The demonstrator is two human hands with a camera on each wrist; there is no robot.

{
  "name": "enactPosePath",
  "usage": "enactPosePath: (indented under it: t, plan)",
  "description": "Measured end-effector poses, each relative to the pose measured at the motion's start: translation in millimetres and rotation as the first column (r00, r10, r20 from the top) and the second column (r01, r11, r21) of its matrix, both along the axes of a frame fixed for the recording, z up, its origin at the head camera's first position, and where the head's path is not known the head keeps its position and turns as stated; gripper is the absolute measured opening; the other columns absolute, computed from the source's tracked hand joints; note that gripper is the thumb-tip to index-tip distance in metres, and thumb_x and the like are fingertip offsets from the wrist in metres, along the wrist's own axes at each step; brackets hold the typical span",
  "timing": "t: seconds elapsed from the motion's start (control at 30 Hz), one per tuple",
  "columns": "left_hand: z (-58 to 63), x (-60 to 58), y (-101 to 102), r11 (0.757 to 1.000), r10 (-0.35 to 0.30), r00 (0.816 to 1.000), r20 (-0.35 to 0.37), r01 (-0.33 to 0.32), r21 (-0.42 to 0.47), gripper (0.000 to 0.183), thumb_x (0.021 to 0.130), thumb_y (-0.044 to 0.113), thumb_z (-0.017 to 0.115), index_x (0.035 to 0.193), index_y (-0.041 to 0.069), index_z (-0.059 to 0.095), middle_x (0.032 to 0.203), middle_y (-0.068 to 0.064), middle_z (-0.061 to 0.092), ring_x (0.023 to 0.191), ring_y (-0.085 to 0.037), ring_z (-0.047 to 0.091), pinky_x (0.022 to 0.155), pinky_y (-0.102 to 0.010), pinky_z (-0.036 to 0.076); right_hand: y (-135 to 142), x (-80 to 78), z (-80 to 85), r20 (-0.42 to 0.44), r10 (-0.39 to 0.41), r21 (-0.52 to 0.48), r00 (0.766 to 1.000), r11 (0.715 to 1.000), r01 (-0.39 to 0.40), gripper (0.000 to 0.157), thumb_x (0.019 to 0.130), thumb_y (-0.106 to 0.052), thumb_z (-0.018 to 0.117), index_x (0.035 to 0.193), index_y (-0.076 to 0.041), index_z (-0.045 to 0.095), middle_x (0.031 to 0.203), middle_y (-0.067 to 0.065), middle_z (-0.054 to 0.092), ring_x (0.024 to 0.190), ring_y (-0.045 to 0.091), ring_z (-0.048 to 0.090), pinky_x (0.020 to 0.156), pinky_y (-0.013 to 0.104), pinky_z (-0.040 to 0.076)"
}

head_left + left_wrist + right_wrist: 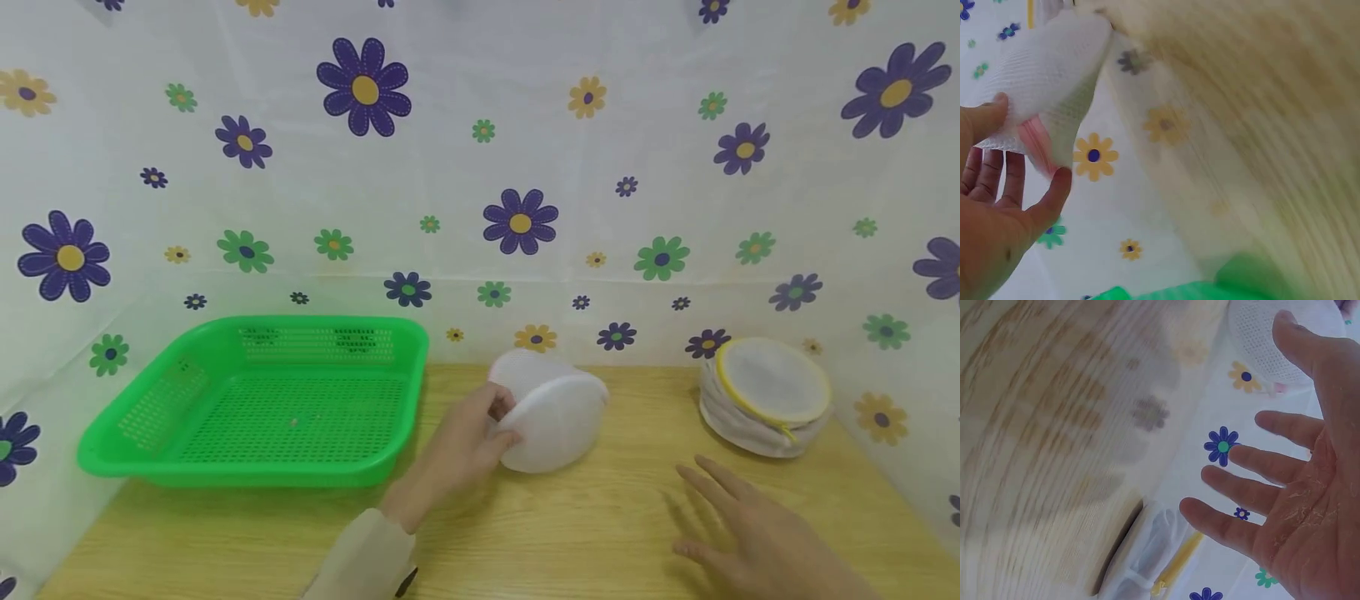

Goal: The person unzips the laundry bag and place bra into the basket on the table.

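- My left hand (465, 433) grips the white mesh pouch (558, 429) by its left side; pouch extends rightward from my fingertips.
- My right hand (765, 533): unoccupied, fingers spread; pouch lies leftward and farther forward, well apart.

Left hand (472, 433) out over the middle of the desk (600, 533), thumb and fingers in a pinch, pale sleeve (366, 558) behind the wrist! Right hand (765, 537) nearer the right edge, fingers spread, holding nothing!
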State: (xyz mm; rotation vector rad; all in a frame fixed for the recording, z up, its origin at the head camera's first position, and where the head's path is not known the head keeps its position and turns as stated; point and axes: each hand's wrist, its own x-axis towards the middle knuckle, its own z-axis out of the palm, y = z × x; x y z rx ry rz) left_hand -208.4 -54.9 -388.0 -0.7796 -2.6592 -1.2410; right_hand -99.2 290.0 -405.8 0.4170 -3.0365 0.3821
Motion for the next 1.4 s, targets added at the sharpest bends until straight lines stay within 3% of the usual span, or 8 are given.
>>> enactPosePath:
  t: [0.1,0.23,0.33,0.43,0.63,0.93,1.17,1.4]
  plan:
    - [-1.1,12.7,-5,0.99,-0.081,0.983,-0.164,0.06,-0.13,0.022,0.088,0.004,0.076,0.098,0.011,0.058,0.098,0.0,0.063,0.095,-0.015,0.057,0.086,-0.031,0.054,-3,-0.9,1.0,0.034,-0.008,-0.006,0.999,1.0,0.008,0.083,0.088,-0.066,0.067,0.147,-0.011,0.053,0.149,0.02,0.054,0.118,0.041,0.066,0.091,0.061,0.055]
    - [-7.0,24.2,-7,0.962,-0.173,0.917,-0.359,0.081,-0.259,0.025,0.082,-0.005,0.076,0.091,0.012,0.06,0.094,0.001,0.063,0.093,-0.016,0.058,0.084,-0.028,0.055,-10,-0.7,2.2,0.022,-0.01,-0.037,1.0,0.999,0.011,0.078,0.09,-0.063,0.066,0.145,-0.008,0.056,0.144,0.019,0.06,0.117,0.038,0.067,0.092,0.058,0.055]
    - [-13.3,28.4,-8,0.952,-0.219,0.88,-0.421,0.098,-0.29,0.027,0.08,-0.007,0.076,0.086,0.013,0.059,0.093,0.003,0.062,0.089,-0.015,0.058,0.079,-0.024,0.055,-17,0.3,4.5,-0.022,-0.01,-0.085,1.0,0.996,0.008,0.071,0.092,-0.058,0.068,0.141,-0.008,0.059,0.138,0.013,0.065,0.116,0.033,0.069,0.094,0.054,0.056]
    - [-17.9,31.8,-11,0.946,-0.243,0.866,-0.438,0.111,-0.306,0.03,0.079,-0.007,0.078,0.084,0.014,0.057,0.09,0.004,0.062,0.084,-0.014,0.055,0.074,-0.021,0.052,-26,-1.2,7.7,-0.015,-0.013,-0.113,1.0,0.994,0.011,0.068,0.094,-0.056,0.066,0.14,-0.007,0.059,0.133,0.009,0.069,0.112,0.028,0.071,0.092,0.051,0.057]
    - [-20.9,38.5,-18,0.925,-0.255,0.871,-0.419,0.094,-0.368,0.026,0.075,-0.001,0.082,0.084,0.016,0.065,0.091,0.005,0.067,0.08,-0.013,0.056,0.072,-0.021,0.051,-42,-9.6,10.4,-0.002,0.004,-0.129,1.0,0.992,-0.004,0.067,0.097,-0.056,0.063,0.143,-0.008,0.057,0.133,0.009,0.068,0.11,0.024,0.07,0.092,0.049,0.058]
    - [-19.9,48.6,-20,0.895,-0.232,0.945,-0.23,0.115,-0.431,0.013,0.091,0.024,0.077,0.102,0.018,0.071,0.105,0.007,0.068,0.093,-0.01,0.062,0.08,-0.025,0.053,-56,-21.8,6.5,-0.068,0.108,-0.139,0.992,0.983,-0.117,0.051,0.097,-0.038,0.069,0.141,-0.013,0.06,0.136,0.004,0.068,0.122,0.025,0.067,0.099,0.047,0.056]
    - [-14.4,50.8,-15,0.92,-0.272,0.918,-0.288,0.16,-0.359,0.01,0.095,0.023,0.072,0.101,0.017,0.068,0.097,0.008,0.069,0.089,-0.003,0.066,0.079,-0.019,0.054,-66,-26.0,5.0,-0.161,0.131,-0.146,0.978,0.977,-0.155,0.035,0.1,-0.033,0.067,0.131,-0.019,0.067,0.127,-0.005,0.071,0.115,0.017,0.07,0.095,0.041,0.058]
    - [-6.2,57.7,-7,0.925,-0.282,0.91,-0.306,0.173,-0.337,0.007,0.096,0.022,0.071,0.1,0.019,0.067,0.096,0.01,0.07,0.091,0.001,0.068,0.077,-0.016,0.053,-77,-29.0,5.9,-0.2,0.128,-0.222,0.971,0.96,-0.172,0.041,0.098,-0.039,0.068,0.136,-0.023,0.065,0.135,-0.002,0.068,0.123,0.023,0.066,0.099,0.048,0.056]
